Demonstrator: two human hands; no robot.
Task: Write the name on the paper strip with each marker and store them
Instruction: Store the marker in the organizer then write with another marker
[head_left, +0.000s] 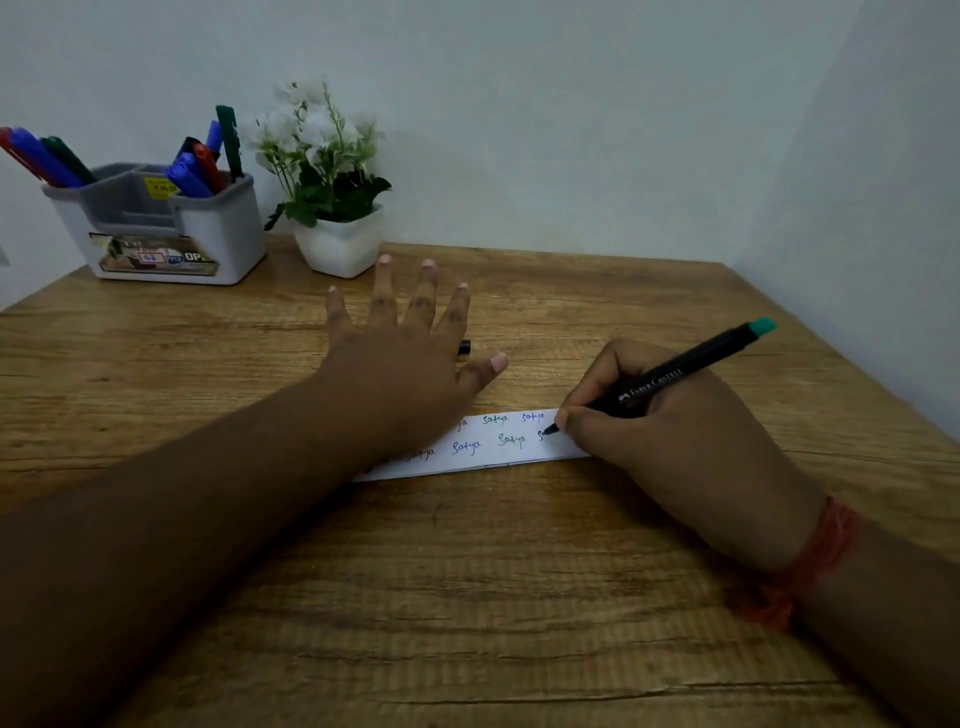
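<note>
A white paper strip lies on the wooden table, with the name written on it several times in two rows. My right hand grips a black marker with a green end, its tip touching the strip's right end. My left hand lies flat with fingers spread, its heel and forearm covering the strip's left part. A small black cap peeks out from under my left fingers. A grey organiser at the back left holds several blue, red, green and black markers.
A white pot of white flowers stands right of the organiser at the back. Walls close the table at the back and on the right. A red thread band circles my right wrist.
</note>
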